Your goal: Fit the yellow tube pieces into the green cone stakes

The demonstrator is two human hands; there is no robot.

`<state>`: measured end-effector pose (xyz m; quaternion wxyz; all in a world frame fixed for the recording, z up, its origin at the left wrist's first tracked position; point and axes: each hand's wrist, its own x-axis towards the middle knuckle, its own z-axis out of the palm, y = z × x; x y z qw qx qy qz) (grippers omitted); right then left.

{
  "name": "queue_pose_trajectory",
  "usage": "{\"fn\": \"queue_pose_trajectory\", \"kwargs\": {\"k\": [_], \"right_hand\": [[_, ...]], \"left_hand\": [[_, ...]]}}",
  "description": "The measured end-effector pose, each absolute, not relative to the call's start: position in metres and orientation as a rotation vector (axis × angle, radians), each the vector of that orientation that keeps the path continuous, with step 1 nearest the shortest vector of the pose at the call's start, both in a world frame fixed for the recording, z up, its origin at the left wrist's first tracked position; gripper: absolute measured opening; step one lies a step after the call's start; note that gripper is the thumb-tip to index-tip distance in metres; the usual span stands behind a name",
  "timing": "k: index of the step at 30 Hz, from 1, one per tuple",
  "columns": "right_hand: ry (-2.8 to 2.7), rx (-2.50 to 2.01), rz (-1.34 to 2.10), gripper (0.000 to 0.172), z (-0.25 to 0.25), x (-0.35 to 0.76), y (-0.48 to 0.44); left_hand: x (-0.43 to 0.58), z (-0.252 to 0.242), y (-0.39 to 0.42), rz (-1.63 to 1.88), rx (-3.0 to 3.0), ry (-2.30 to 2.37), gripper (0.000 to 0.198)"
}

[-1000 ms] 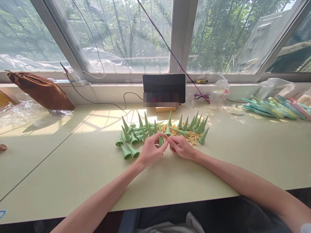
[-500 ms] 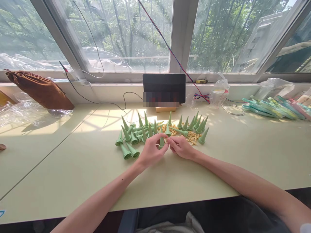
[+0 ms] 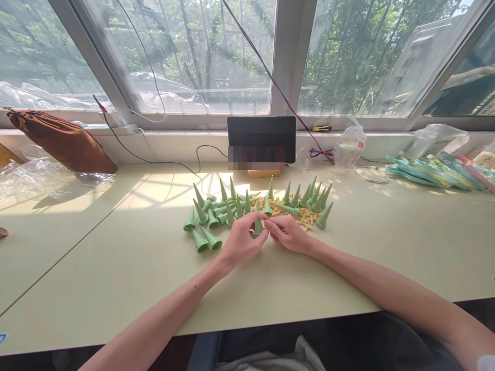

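My left hand point(image 3: 246, 238) has its thumb and forefinger curved toward my right hand point(image 3: 288, 234), whose fingers are pinched together. The fingertips of both hands meet at the front of the pile, and whatever they hold is too small to make out. A green cone point(image 3: 258, 224) shows upright behind the curve of my left fingers. Several more green cones stand or lie around, among them two lying cones point(image 3: 212, 240) to the left and one upright cone point(image 3: 325, 216) to the right. Small yellow-tan pieces point(image 3: 307, 218) lie scattered between the cones.
Behind the cones a dark tablet point(image 3: 262, 135) leans on a small box point(image 3: 264, 173). A brown pouch point(image 3: 65, 141) and clear plastic lie at the left. At the right are a bagged cup point(image 3: 349, 147), a coiled cable point(image 3: 371, 174) and teal packets point(image 3: 419, 172).
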<state>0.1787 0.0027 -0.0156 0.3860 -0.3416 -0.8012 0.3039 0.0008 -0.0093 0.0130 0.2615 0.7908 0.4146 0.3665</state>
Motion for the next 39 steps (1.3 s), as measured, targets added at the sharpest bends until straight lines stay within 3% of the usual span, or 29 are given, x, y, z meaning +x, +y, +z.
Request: {"fn": "queue_pose_trajectory", "kwargs": {"k": [39], "right_hand": [[-2.041, -0.868, 0.813, 0.041, -0.0147, 0.1776, 0.0015]], "left_hand": [[-0.0013, 0.0075, -0.0054, 0.925, 2.285, 1.129, 0.023]]}}
